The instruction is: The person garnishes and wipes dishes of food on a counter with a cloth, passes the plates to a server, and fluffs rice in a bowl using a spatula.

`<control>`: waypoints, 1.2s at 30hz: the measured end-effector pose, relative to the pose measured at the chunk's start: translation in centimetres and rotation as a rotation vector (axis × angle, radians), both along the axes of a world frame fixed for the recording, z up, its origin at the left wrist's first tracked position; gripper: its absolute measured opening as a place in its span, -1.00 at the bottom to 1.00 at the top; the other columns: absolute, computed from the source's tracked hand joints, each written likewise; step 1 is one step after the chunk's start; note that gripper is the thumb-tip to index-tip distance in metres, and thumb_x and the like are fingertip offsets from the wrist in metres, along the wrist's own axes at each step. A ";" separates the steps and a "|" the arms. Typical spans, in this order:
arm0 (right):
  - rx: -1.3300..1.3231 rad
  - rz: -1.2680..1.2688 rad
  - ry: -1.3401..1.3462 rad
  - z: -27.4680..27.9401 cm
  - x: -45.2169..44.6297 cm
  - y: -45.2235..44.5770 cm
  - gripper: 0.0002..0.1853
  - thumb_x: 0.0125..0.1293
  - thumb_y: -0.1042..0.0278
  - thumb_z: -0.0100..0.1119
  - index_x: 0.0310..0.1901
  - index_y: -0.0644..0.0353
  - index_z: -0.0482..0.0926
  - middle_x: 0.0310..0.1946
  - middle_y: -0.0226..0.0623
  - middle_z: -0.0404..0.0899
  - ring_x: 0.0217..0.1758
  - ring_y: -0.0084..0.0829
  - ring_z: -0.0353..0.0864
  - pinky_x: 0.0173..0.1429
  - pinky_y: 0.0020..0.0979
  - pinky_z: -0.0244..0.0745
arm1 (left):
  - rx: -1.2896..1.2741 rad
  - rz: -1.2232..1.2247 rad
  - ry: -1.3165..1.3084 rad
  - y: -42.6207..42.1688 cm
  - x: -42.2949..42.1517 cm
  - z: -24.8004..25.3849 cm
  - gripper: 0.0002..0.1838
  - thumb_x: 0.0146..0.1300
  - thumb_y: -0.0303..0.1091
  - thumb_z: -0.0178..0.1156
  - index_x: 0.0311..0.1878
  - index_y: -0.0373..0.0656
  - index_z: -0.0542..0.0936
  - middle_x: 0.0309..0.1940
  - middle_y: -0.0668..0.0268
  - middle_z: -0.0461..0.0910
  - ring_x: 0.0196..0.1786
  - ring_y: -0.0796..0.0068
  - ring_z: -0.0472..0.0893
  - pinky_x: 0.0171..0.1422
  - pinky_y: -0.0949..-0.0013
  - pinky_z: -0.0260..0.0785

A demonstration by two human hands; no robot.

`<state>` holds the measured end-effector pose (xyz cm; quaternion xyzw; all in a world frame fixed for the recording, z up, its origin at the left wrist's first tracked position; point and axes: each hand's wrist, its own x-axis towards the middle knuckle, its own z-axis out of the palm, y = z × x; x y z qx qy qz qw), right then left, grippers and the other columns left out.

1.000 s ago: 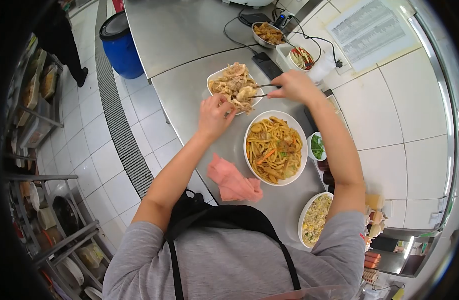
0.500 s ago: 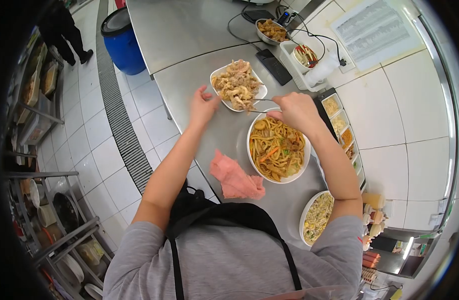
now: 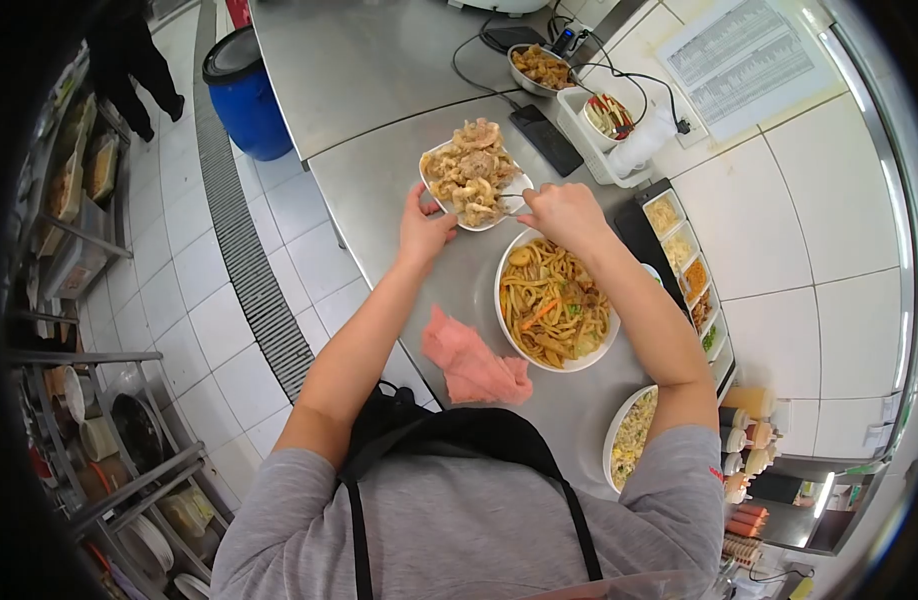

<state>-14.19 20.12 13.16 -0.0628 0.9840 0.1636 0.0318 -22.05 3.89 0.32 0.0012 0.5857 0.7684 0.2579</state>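
My left hand grips the near left side of a white dish heaped with battered fried pieces. In my right hand are metal tongs, closed fingers around them, their tips at the right side of the heap. Just below that hand sits a round white bowl of thick noodles with carrot and greens. A crumpled pink cloth lies on the steel counter left of the bowl.
A bowl of fried rice is partly hidden by my right arm. Topping trays line the wall. A phone, white basket and cables lie behind. A blue barrel and a person's legs are at far left.
My left hand has moved from beside the dish onto its rim. The tongs' tips have shifted slightly up into the right side of the fried pieces, and the dish has moved slightly.
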 end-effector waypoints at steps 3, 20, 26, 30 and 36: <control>0.017 -0.022 -0.028 1.7 0.5 0.5 -0.66 0.01 0.01 0.19 -0.34 0.12 0.55 -0.53 -0.25 0.55 -0.46 -0.23 0.56 -0.39 -0.27 0.44 | 0.009 -0.006 -0.014 -0.1 -0.1 -0.5 -0.18 -0.09 -0.55 0.20 0.29 -0.07 0.07 -0.06 0.23 0.35 -0.24 0.45 0.50 -0.30 0.46 0.45; -0.197 -0.350 0.235 8.4 0.7 3.8 -0.46 -0.08 -0.19 0.23 -0.21 0.12 0.57 -0.45 -0.12 0.58 -0.31 -0.16 0.57 -0.24 -0.25 0.45 | 0.076 -0.188 -0.181 -2.5 1.0 0.2 -0.34 0.12 -0.41 0.10 0.29 -0.13 0.07 -0.43 0.31 0.48 -0.49 0.54 0.49 -0.39 0.50 0.42; -0.140 -0.721 0.335 13.8 12.1 12.3 -0.42 -0.11 -0.17 0.26 -0.20 0.19 0.56 -0.42 -0.07 0.59 -0.29 -0.16 0.58 -0.19 -0.28 0.46 | -0.266 -0.197 0.374 -6.3 2.1 0.7 -0.71 0.17 -0.38 0.05 -0.03 -0.20 0.50 -0.62 0.36 0.48 -0.61 0.70 0.41 -0.58 0.62 0.17; -0.175 -0.880 0.150 12.9 18.6 10.2 -0.43 -0.14 -0.13 0.30 -0.21 0.21 0.57 -0.45 -0.08 0.59 -0.31 -0.19 0.60 -0.19 -0.29 0.46 | -0.384 -0.175 0.344 -19.2 -1.1 -1.8 -0.55 0.11 -0.48 0.11 0.13 -0.17 0.39 -0.29 0.31 0.56 -0.49 0.66 0.45 -0.48 0.58 0.33; -0.427 -0.941 0.293 7.8 23.7 10.0 -0.47 -0.12 -0.04 0.34 -0.19 0.23 0.57 -0.56 -0.20 0.56 -0.45 -0.32 0.56 -0.29 -0.38 0.42 | -1.518 -0.044 0.037 -41.0 -0.6 -11.1 -0.11 -0.17 -0.17 0.34 0.29 -0.12 0.17 0.14 -0.13 0.27 0.34 -0.06 0.01 0.37 0.01 -0.16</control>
